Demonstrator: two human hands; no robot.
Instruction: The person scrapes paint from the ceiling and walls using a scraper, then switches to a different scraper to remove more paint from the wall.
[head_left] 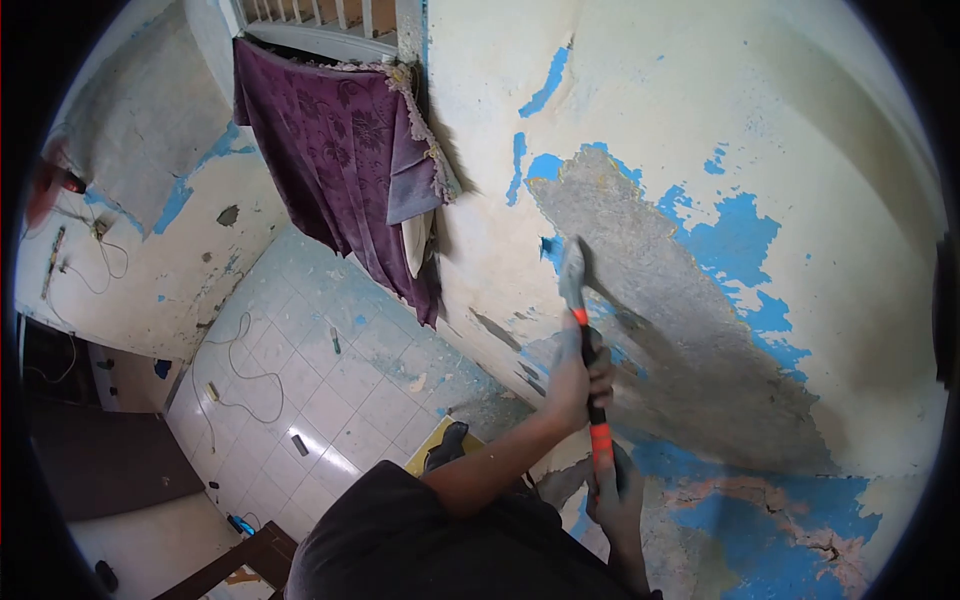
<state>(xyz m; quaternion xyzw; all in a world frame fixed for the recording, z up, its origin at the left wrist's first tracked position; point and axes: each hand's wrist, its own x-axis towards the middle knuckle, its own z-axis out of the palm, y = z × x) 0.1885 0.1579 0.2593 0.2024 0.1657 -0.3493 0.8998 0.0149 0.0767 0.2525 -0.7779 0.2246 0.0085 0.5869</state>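
Observation:
A long-handled tool (601,440) with a narrow grey metal head and a black handle with orange bands slants up against the wall. My left hand (578,383) is closed round the handle just below the head. Lower down, my right hand (616,492) grips the handle's end. The grey head lies over the left edge of a bare grey plaster patch (650,250), close to the wall surface. Blue paint (740,240) shows in ragged areas around that patch, with cream paint beyond it.
A purple patterned cloth (335,150) hangs from a window ledge on the left. On the tiled floor (350,440) lie a looping cable (262,375), a small dark block (299,444) and a slim tool (335,340). My foot (447,445) is on a yellow surface (428,446). Dark brown furniture (120,460) stands lower left.

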